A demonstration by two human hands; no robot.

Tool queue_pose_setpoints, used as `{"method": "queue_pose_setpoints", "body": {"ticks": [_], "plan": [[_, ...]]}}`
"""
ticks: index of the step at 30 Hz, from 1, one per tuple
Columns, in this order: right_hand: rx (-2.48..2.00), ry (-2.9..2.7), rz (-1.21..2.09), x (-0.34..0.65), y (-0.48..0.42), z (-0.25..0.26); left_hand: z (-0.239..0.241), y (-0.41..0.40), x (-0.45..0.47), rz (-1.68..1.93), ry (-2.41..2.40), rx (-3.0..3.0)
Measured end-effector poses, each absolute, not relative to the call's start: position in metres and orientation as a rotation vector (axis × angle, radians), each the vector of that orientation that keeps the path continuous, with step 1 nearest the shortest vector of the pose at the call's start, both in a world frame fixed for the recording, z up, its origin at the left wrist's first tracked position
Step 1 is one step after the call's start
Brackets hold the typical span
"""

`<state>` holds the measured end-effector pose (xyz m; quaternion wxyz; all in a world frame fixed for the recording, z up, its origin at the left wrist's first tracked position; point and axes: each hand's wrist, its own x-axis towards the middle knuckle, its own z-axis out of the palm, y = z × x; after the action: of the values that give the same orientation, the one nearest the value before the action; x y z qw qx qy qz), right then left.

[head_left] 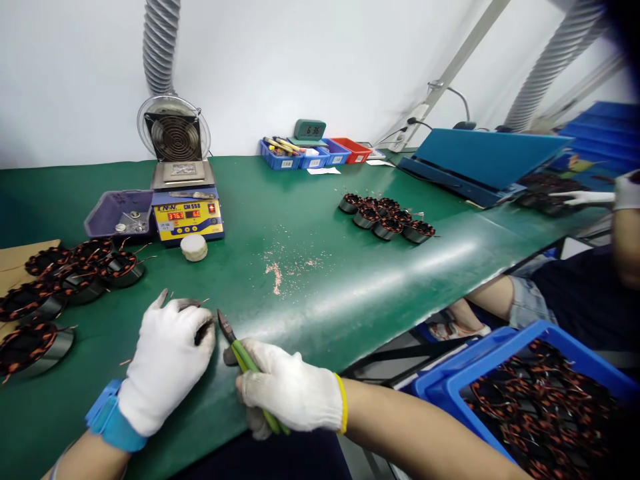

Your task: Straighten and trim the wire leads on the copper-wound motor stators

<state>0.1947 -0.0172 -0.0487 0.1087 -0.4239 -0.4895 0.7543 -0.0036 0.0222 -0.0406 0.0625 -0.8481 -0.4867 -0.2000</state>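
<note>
R hand point(295, 390), lower ctr of frame, grips green-handled nippers point(242, 355); L hand point(167, 357), lower left, curled over mostly hidden pc point(203, 332), hold can't be confirmed. Step appears wire trimming; next calls for steady pc, tips aligned

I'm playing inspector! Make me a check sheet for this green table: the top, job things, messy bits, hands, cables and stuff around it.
Surface: green tabletop, with glare along the near part.
Job's things: green-handled cutters, held; wire-wound rings grouped at left, another group farther right, more inside a blue bin.
Clutter: coppery bits scattered mid-table.
Hands: left hand gloved, curled, anything beneath mostly hidden; right hand gloved, gripping the cutters.
Cables: dark cable near the back wall.
Surroundings: fan, clock, another person at right.
</note>
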Motion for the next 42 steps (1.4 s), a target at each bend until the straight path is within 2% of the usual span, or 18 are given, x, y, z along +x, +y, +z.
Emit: {"method": "queue_pose_setpoints", "body": {"ticks": [6,11,14,23,35,40,42], "plan": [[-1.173,-1.358,2.262,0.199,-0.005,-0.047,-0.040,0.023,-0.008,-0.883,-1.547,-2.419],[-1.023,-1.118,2.353,0.196,0.013,-0.040,-0.040,0.029,-0.010,-0.561,-1.602,-2.337],[-0.991,-1.075,2.412,0.194,0.016,-0.039,-0.040,0.031,-0.009,-0.505,-1.628,-2.344],[-1.130,-1.232,2.265,0.189,0.018,-0.032,-0.039,0.032,-0.007,-0.541,-1.651,-2.351],[-1.124,-1.237,2.314,0.184,0.013,-0.043,-0.037,0.030,-0.011,-0.511,-1.709,-2.461],[-0.981,-1.045,2.360,0.194,0.015,-0.045,-0.026,0.027,-0.018,-0.834,-1.836,-2.531],[-0.913,-1.007,2.424,0.197,0.018,-0.046,-0.023,0.027,-0.018,-0.788,-2.007,-2.375]]}}
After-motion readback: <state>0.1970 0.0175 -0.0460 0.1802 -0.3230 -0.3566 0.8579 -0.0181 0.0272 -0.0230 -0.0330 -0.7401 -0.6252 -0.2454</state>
